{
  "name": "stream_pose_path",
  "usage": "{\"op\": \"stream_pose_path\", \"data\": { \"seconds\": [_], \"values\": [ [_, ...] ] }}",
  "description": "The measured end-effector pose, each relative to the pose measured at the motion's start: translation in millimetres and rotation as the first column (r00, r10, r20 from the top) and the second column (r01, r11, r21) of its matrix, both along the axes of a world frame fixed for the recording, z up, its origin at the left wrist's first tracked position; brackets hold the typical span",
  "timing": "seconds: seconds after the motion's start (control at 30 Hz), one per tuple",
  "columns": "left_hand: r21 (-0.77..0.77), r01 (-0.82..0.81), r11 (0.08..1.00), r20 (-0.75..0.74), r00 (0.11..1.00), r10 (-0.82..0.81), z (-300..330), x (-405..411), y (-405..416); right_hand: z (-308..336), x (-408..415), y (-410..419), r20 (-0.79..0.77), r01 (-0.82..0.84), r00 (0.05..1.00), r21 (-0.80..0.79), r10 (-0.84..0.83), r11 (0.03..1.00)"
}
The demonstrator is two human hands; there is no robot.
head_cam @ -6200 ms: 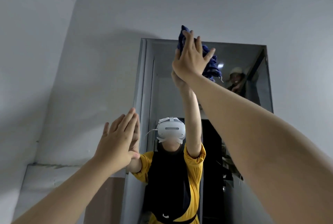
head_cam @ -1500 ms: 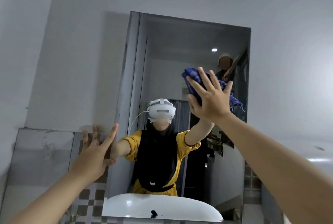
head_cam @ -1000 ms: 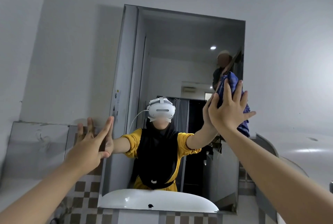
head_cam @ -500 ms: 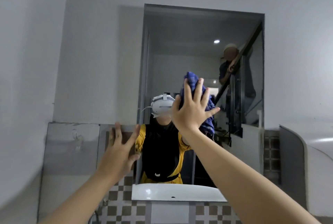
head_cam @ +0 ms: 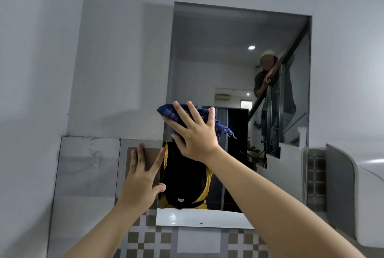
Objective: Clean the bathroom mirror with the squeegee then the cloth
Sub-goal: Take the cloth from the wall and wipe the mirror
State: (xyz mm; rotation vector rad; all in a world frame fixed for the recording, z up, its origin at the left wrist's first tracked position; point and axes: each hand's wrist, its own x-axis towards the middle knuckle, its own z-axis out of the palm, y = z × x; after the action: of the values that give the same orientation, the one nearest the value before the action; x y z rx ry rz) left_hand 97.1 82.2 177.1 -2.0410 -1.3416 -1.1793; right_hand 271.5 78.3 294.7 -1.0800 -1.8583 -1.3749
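A frameless rectangular mirror (head_cam: 207, 54) hangs on the grey wall ahead. My right hand (head_cam: 194, 133) presses a crumpled blue cloth (head_cam: 222, 127) flat against the glass near the mirror's left edge, about halfway down. The fingers are spread over the cloth. My left hand (head_cam: 142, 180) rests open on the tiled wall just left of the mirror's lower left corner, fingers apart, holding nothing. No squeegee is in view.
Checked brown and grey tiles (head_cam: 149, 239) cover the wall below the mirror. A clear hook (head_cam: 94, 155) is stuck on the tile panel at left. A white rounded fixture (head_cam: 365, 195) juts out at right. The mirror reflects another person (head_cam: 268, 79) leaning on a stair railing.
My right hand has slid the cloth leftward and slightly down across the glass to the mirror's left edge. My left hand stays flat on the wall beside the mirror.
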Motion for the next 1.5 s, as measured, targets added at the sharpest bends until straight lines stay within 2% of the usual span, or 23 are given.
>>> {"op": "stream_pose_path", "data": {
  "seconds": [0.17,0.27,0.37,0.53,0.67,0.73,0.8,1.1,1.2,1.27,1.37,1.43,1.5],
  "values": [
    [0.022,-0.046,0.999,-0.014,0.999,0.046,-2,0,2,-4,65,-11,-0.095,0.1,0.991,0.037,-0.097,0.994],
    [-0.001,-0.044,0.999,-0.004,0.999,0.044,-2,2,0,-4,114,-18,-0.214,0.145,0.968,0.035,-0.134,0.989],
    [0.024,-0.048,0.999,-0.003,0.999,0.048,-1,2,0,-4,162,-26,-0.386,0.197,0.905,0.011,-0.178,0.98],
    [0.022,-0.111,0.994,-0.031,0.993,0.112,-2,3,6,-20,208,-37,-0.716,0.22,0.671,-0.058,-0.194,0.974],
    [0.0,-0.136,0.991,-0.017,0.991,0.136,-6,7,2,-34,184,-32,-0.916,0.175,0.375,-0.084,-0.145,0.981],
    [0.021,-0.145,0.989,-0.017,0.989,0.145,-11,9,-1,-36,157,-30,-0.966,0.136,0.233,-0.085,-0.116,0.987],
    [0.041,-0.151,0.988,-0.021,0.988,0.152,-19,9,-3,-43,131,-28,-0.973,0.119,0.204,-0.088,-0.111,0.989],
    [0.02,-0.139,0.99,-0.046,0.989,0.139,-49,4,-6,-74,21,-17,-0.924,-0.022,0.376,-0.086,-0.071,0.996],
    [0.028,-0.116,0.993,-0.057,0.991,0.118,-59,2,-7,-77,-16,-12,-0.848,-0.074,0.527,-0.103,-0.049,0.992],
    [0.041,-0.086,0.996,-0.05,0.995,0.088,-63,1,-6,-78,-37,-10,-0.735,-0.089,0.678,-0.118,-0.027,0.989],
    [0.046,-0.083,0.995,-0.034,0.996,0.085,-64,0,-6,-79,-58,-8,-0.457,-0.113,0.889,-0.143,0.036,0.983],
    [0.044,-0.084,0.995,-0.022,0.996,0.085,-64,-1,-6,-80,-58,-5,-0.281,-0.111,0.958,-0.16,0.062,0.981],
    [0.053,-0.074,0.996,-0.028,0.997,0.075,-65,-3,-5,-80,-47,-3,-0.158,-0.086,0.986,-0.162,0.06,0.983]
  ]
}}
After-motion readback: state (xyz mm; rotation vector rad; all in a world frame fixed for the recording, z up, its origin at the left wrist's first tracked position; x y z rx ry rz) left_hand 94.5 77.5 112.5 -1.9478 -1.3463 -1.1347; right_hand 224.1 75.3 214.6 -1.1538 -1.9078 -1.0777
